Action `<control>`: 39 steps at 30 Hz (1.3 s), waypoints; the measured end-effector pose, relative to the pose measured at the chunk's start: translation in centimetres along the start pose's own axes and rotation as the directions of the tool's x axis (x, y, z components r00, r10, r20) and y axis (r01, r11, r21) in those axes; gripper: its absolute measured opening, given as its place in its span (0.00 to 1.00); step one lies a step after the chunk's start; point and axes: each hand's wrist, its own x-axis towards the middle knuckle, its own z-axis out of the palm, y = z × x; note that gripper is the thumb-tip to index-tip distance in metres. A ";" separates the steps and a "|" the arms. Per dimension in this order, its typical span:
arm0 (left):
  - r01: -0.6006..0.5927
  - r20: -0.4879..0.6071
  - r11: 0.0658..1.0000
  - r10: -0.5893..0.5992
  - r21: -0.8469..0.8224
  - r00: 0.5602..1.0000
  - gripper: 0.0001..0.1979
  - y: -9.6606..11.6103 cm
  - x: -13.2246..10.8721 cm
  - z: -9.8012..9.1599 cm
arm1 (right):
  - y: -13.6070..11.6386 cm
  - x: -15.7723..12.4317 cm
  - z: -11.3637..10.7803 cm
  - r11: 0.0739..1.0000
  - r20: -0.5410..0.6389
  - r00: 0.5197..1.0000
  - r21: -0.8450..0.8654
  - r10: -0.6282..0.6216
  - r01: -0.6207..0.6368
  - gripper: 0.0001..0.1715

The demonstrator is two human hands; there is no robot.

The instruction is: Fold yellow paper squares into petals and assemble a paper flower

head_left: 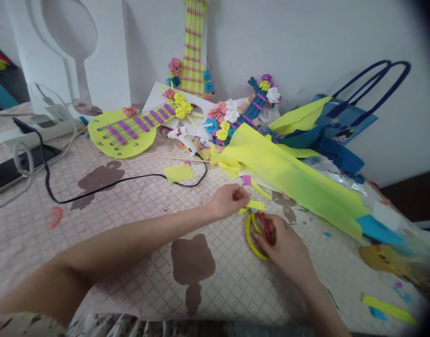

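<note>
Cutting seems step in hand. Beyond and left of scissors [248, 230], left hand [229, 201] pinches yellow strip [257, 205], which sits at their tip. At right, right hand [287, 242] grips scissors. Next snip probably calls for steady strip.

A table [229, 276] has a pale, gridded cover with brown patches [193, 260]; on it lie a yellow guitar [130, 135], a black cable [148, 175] and a yellow paper rectangle [179, 173].
</note>
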 end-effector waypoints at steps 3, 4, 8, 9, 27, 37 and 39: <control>-0.004 -0.033 0.997 0.007 0.082 0.999 0.04 -0.7 0.6 1.1 | -0.3 0.0 0.4 1.000 -0.008 1.000 0.005 0.029 -0.028 0.22; -0.002 -0.047 0.994 0.007 0.109 0.999 0.04 -0.9 0.6 1.2 | -0.3 0.0 0.3 0.999 -0.006 0.999 0.037 0.036 -0.036 0.22; 0.036 -0.098 0.978 -0.016 0.205 0.995 0.06 -1.0 0.5 1.1 | 0.9 0.0 -0.9 0.940 -0.015 0.996 0.332 0.089 -0.079 0.22; 0.050 -0.108 0.973 -0.026 0.223 0.994 0.06 -1.0 0.5 1.1 | 1.2 0.0 -1.3 0.911 -0.039 0.993 0.403 0.113 -0.088 0.22; -0.085 -0.082 0.806 0.163 0.586 0.983 0.12 -1.6 -4.0 -4.9 | -1.1 -0.1 -1.6 0.981 -0.075 0.992 0.159 -0.099 0.110 0.21; -0.192 0.047 0.377 0.361 0.906 0.931 0.18 -5.1 -6.6 -18.1 | -16.9 4.5 3.1 0.726 0.022 0.791 0.414 -0.611 0.549 0.10; -0.269 0.132 0.357 0.363 0.895 0.922 0.16 -5.6 -6.0 -18.7 | -18.2 5.6 5.0 0.686 -0.012 0.773 0.452 -0.634 0.570 0.10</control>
